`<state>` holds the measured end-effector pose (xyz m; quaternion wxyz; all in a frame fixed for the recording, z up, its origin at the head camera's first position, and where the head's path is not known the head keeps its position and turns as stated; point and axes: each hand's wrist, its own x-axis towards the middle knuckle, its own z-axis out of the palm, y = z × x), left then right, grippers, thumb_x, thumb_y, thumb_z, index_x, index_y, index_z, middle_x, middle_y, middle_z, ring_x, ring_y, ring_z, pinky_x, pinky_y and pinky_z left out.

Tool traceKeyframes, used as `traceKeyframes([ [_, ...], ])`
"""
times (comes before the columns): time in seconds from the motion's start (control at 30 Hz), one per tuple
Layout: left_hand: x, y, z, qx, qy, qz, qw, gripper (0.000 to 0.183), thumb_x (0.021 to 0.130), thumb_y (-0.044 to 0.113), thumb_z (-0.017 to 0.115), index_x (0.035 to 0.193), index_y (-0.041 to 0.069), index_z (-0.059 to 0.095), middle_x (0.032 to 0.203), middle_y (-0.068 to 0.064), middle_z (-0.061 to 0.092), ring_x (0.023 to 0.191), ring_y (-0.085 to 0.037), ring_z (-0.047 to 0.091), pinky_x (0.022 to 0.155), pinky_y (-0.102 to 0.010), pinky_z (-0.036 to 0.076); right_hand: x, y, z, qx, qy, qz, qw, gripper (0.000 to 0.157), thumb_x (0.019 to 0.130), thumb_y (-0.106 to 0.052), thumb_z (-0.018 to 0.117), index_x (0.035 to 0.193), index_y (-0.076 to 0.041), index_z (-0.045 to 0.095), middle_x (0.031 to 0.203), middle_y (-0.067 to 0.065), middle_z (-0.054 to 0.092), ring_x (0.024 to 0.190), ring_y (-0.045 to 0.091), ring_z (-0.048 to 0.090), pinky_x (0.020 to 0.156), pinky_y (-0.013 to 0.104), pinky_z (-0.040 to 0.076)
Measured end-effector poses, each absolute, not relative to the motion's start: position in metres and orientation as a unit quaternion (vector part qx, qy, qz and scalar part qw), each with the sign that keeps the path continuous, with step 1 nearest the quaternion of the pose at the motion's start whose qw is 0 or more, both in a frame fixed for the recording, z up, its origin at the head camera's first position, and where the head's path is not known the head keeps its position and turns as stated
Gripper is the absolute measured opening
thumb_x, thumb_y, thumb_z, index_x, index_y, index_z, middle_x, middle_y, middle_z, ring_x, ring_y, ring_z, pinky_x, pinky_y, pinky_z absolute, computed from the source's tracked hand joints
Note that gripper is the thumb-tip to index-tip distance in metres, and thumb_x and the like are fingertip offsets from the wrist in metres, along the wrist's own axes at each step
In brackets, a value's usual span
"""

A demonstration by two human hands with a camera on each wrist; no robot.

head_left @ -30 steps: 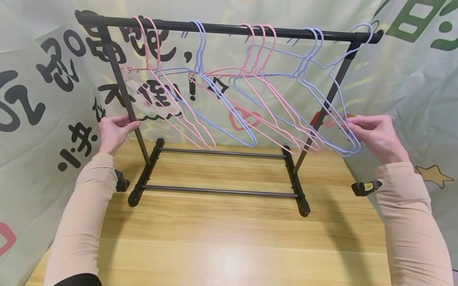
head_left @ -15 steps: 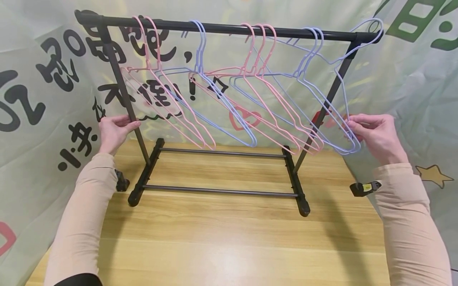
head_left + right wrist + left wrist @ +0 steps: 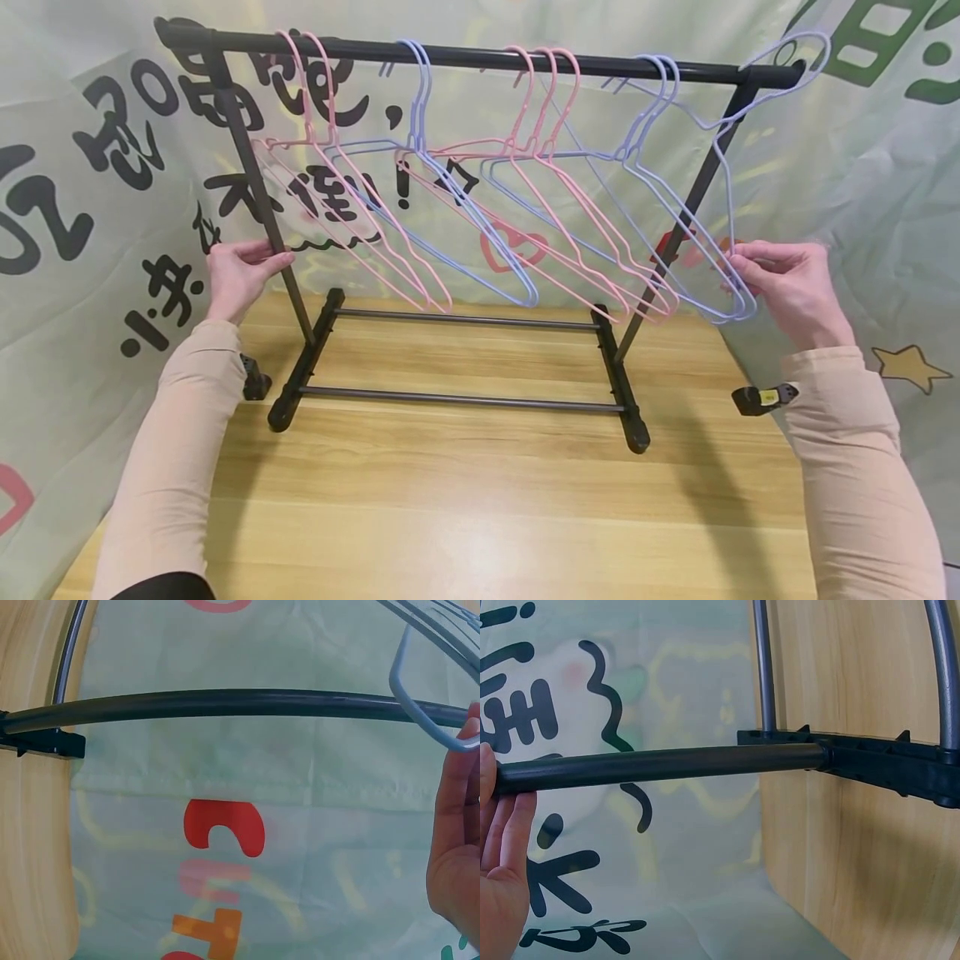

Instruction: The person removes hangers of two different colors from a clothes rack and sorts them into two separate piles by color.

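A black clothes rack [image 3: 465, 57] stands on the wooden table. My left hand [image 3: 238, 279] holds its left upright post [image 3: 667, 763] between thumb and fingers. With thumb and fingers, my right hand [image 3: 795, 287] pinches the lower end of a blue clothes hanger [image 3: 729, 187] beside the right post. This hanger's hook sticks out past the rail's right end; whether it touches the rail I cannot tell. Two other blue hangers [image 3: 628, 148] hang just left of it, close to the right fingers. In the right wrist view only part of the hand [image 3: 456, 825] shows.
Further left on the rail hang three pink hangers [image 3: 534, 152], two blue hangers [image 3: 417, 117] and two pink hangers [image 3: 332, 117]. Two thin bars [image 3: 465, 400] join the rack's feet. A printed cloth [image 3: 885, 250] surrounds the table [image 3: 480, 500].
The hook of the blue hanger in my right hand has swung right, from over the rail's end to beyond it. My left hand stays on the post, and the other hangers hang as before.
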<state>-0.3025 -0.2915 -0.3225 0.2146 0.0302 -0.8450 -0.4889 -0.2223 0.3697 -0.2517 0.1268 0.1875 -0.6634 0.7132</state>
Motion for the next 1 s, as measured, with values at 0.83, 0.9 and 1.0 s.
traceKeyframes([
  [0.83, -0.301, -0.29, -0.322, 0.027, -0.839, -0.494, 0.225, 0.048, 0.087, 0.028, 0.081, 0.122, -0.003, 0.07, 0.067, 0.045, 0.055, 0.071, 0.023, 0.058, 0.07, -0.003, 0.046, -0.194, 0.387, -0.325, 0.188, -0.647, 0.726, 0.135, 0.026, 0.092, 0.022, 0.053, 0.091, 0.006, 0.074, 0.079, 0.008, 0.077, 0.064, 0.014, 0.071, 0.063, 0.022, 0.059],
  [0.9, -0.301, -0.29, -0.322, 0.028, -0.839, -0.495, 0.226, 0.048, 0.087, 0.027, 0.081, 0.122, -0.003, 0.07, 0.066, 0.045, 0.054, 0.07, 0.023, 0.058, 0.069, -0.002, 0.046, -0.191, 0.389, -0.334, 0.194, -0.639, 0.731, 0.138, 0.027, 0.092, 0.023, 0.052, 0.092, 0.008, 0.074, 0.081, 0.009, 0.077, 0.066, 0.014, 0.072, 0.064, 0.021, 0.059],
  [1.0, -0.302, -0.291, -0.322, 0.034, -0.839, -0.496, 0.224, 0.049, 0.086, 0.027, 0.081, 0.122, -0.003, 0.07, 0.068, 0.044, 0.057, 0.069, 0.023, 0.058, 0.069, -0.002, 0.045, -0.186, 0.392, -0.35, 0.215, -0.614, 0.747, 0.136, 0.029, 0.092, 0.025, 0.047, 0.096, 0.012, 0.072, 0.085, 0.011, 0.078, 0.068, 0.016, 0.073, 0.064, 0.022, 0.059],
])
